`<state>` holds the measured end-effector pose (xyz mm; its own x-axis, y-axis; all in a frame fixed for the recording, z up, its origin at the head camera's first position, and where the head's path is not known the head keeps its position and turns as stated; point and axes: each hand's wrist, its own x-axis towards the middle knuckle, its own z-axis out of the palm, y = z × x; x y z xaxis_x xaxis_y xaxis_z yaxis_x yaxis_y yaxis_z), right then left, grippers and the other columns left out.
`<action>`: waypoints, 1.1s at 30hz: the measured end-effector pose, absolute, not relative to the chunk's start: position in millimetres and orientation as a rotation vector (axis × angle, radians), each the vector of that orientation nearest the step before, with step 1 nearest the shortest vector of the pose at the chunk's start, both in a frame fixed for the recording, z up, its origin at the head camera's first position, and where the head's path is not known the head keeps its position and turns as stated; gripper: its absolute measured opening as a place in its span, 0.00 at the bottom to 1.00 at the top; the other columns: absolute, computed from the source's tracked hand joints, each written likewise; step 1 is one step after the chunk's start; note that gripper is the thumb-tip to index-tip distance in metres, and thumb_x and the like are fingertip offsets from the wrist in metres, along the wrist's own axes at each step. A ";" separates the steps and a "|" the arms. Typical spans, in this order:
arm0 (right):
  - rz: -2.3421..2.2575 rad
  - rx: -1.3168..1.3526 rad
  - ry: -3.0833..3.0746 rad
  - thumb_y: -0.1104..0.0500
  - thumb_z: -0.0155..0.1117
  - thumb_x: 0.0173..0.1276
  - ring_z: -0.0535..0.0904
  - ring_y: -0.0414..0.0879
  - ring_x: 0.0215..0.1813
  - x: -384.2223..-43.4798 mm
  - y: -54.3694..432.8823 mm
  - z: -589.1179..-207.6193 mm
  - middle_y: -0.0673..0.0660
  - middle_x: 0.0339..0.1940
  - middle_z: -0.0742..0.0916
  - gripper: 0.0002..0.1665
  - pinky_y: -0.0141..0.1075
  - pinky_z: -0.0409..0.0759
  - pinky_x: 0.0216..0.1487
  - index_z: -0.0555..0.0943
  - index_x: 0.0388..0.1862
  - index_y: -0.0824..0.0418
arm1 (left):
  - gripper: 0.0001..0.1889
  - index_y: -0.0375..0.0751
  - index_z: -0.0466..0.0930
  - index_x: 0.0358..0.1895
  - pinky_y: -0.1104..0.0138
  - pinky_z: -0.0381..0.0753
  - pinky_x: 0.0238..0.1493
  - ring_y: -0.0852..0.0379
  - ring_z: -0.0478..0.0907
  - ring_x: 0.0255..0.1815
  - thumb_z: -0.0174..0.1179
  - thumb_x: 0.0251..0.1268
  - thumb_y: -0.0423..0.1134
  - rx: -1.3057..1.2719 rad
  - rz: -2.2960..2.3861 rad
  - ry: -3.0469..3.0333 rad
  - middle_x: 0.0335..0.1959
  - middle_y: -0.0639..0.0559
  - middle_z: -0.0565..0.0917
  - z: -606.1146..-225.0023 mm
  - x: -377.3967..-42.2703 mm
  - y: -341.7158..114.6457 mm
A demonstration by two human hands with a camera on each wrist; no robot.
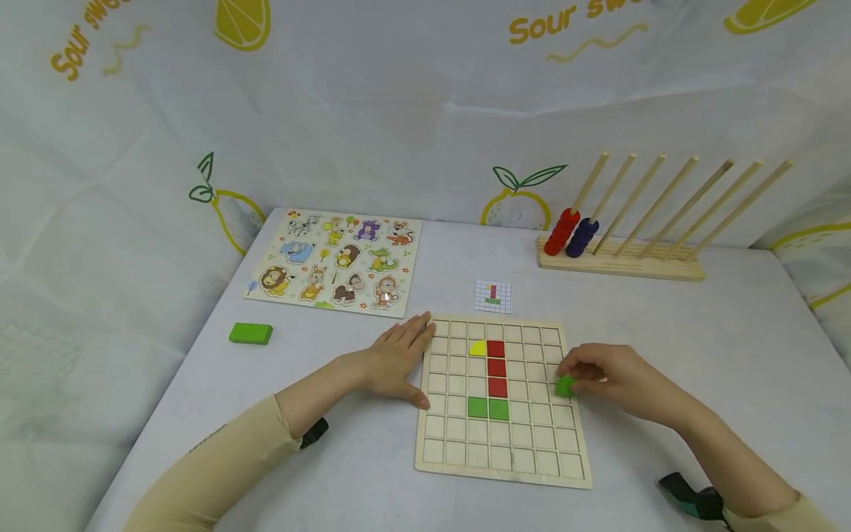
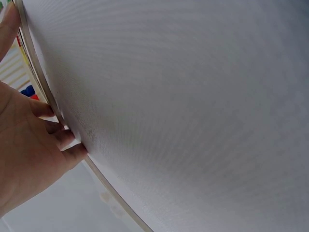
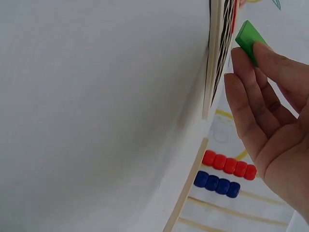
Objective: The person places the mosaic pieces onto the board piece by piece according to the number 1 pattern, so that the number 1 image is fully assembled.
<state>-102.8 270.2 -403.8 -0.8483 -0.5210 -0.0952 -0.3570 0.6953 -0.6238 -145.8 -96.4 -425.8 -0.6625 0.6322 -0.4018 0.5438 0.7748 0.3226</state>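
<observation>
A wooden grid board [image 1: 459,451] lies on the table, with a yellow quarter-round tile [image 1: 478,348], a column of three red tiles [image 1: 496,368] and two green tiles [image 1: 488,408] set in its cells. My left hand [image 1: 397,362] rests at the board's left edge, fingers spread; in the left wrist view its fingertips [image 2: 79,150] touch that edge. Near the right edge, my right hand [image 1: 614,380] pinches a green tile [image 1: 565,386] between thumb and fingers, and the right wrist view shows this green tile [image 3: 248,41] raised off the board.
Behind the board lies a small pattern card [image 1: 493,296]. An animal puzzle [image 1: 339,262] is at the back left, with a green block [image 1: 250,333] in front of it. A wooden peg rack [image 1: 625,266] holding red beads [image 1: 562,232] and blue beads [image 1: 583,237] stands at the back right.
</observation>
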 end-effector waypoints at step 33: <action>-0.942 -0.796 2.451 0.67 0.71 0.59 0.75 0.32 0.34 -103.5 213.9 -409.9 0.45 0.32 0.85 0.13 0.27 0.78 0.36 0.83 0.37 0.49 | 0.65 0.38 0.36 0.80 0.48 0.41 0.83 0.44 0.33 0.85 0.67 0.50 0.68 0.876 0.246 2.464 0.83 0.43 0.31 -426.0 -147.0 -97.0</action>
<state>-103.5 213.9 -409.9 -0.7604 -0.6308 -0.1545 -0.3649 0.6118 -0.7018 -147.0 -97.0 -426.0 -0.6625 0.6310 -0.4036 0.5388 0.7758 0.3285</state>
